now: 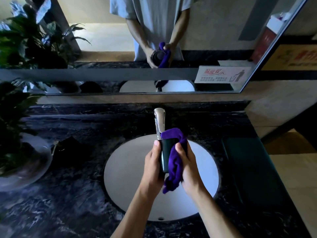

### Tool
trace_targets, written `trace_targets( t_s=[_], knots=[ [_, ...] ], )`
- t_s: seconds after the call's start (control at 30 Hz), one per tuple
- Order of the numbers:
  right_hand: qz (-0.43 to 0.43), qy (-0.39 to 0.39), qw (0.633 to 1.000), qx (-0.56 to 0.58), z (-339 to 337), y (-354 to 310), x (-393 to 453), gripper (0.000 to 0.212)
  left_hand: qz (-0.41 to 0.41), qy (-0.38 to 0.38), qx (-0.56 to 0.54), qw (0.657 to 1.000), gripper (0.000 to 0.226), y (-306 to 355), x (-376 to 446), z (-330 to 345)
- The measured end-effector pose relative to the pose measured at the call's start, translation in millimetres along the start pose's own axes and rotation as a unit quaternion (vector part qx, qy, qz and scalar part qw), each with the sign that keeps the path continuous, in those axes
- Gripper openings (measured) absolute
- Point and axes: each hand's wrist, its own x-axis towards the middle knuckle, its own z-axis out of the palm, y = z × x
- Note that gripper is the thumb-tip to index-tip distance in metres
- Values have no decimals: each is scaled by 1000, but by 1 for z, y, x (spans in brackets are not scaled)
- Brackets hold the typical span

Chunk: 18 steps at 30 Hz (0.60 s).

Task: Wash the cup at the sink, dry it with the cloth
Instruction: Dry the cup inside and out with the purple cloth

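**Cup gets its wipe-down above the basin**

While the left hand (pixel 153 164) clasped the dark cup (pixel 166 155) above the sink (pixel 123 169), just in front of the faucet (pixel 159 123), we saw the right hand (pixel 189 166) closed on the purple cloth (pixel 174 164), pressing it against the cup's side, apparently for drying. Behind the faucet, the red-lettered sign (pixel 223 75) was too blurred for us to read.
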Motion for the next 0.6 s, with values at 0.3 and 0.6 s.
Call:
trace_targets(
  t_s=[0.3, 0.6],
  knots=[
    [-75, -8, 982, -172, 10, -10, 0, 58, 57, -59, 102, 991, 53, 4, 0, -2],
    [29, 112, 991, 67, 10, -16, 10, 44, -82, -52, -30, 995, 74, 18, -7, 11]
  ],
)
